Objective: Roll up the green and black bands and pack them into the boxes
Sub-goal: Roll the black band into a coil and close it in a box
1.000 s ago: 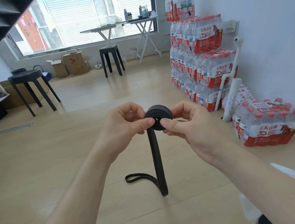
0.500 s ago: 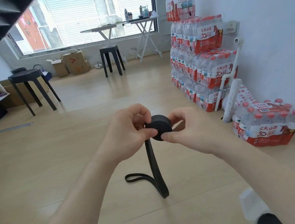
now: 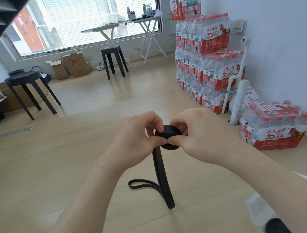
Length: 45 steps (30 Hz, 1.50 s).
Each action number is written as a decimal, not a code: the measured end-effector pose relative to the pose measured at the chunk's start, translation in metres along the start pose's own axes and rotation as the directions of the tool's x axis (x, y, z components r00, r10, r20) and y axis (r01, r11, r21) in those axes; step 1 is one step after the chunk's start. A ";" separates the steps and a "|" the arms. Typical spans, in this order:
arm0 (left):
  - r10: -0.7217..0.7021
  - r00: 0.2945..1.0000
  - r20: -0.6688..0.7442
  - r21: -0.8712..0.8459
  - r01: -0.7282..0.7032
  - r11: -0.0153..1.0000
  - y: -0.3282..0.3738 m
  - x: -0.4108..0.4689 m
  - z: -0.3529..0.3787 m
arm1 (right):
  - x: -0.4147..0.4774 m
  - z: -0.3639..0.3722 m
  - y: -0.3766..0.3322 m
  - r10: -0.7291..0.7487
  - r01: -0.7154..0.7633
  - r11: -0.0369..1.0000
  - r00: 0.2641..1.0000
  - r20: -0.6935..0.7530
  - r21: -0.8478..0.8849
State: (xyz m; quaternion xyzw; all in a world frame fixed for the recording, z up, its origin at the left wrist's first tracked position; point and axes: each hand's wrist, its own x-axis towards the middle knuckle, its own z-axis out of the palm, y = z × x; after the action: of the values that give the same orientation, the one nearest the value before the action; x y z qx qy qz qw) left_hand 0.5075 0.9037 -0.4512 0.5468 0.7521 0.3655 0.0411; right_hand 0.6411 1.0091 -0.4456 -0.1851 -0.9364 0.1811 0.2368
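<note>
Both hands sit lower and closer together than a second ago, and the rolled part of the black band (image 3: 168,130) is more hidden between them, its flat face tipped away rather than turned toward the camera. Now the left hand (image 3: 134,140) curls its fingers over the top left of the roll, its thumb pressed along the near edge. The right hand (image 3: 198,132) curls over the top right, and its thumb tip meets the left thumb at the front of the roll. Each hand pinches the coil, fingers bent and close together. The coil is held in the air in front of the person, above the wooden floor (image 3: 61,171). From its underside the unrolled length hangs down to the floor, bends there, and runs back to the left in a narrow loop lying on the boards. Well apart on the right, stacked packs of water bottles (image 3: 215,68) stand against the white wall, with a single pack (image 3: 274,126) on the floor nearer. Two dark stools (image 3: 25,79), white folding tables (image 3: 146,20) and cardboard boxes (image 3: 75,63) stand under the window (image 3: 77,17) at the far side
</note>
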 end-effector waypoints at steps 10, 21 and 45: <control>-0.213 0.976 0.038 -0.345 0.213 0.914 -0.005 0.002 0.001 | 0.003 0.003 0.008 -0.031 0.033 0.999 0.997 -0.074 0.021; -0.166 0.984 -0.058 -0.351 0.136 0.927 0.001 0.001 0.012 | 0.006 0.002 0.020 0.061 -0.062 0.988 0.998 0.005 0.142; -0.141 0.989 -0.049 -0.177 0.130 0.976 -0.011 0.000 -0.006 | 0.004 0.006 0.014 0.242 -0.303 0.855 0.951 0.194 0.421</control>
State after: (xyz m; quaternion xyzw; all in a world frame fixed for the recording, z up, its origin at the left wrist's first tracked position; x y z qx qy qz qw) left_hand 0.4957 0.8987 -0.4533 0.4774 0.7540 0.4422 0.0903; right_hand 0.6389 1.0214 -0.4548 -0.2443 -0.8478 0.4343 0.1814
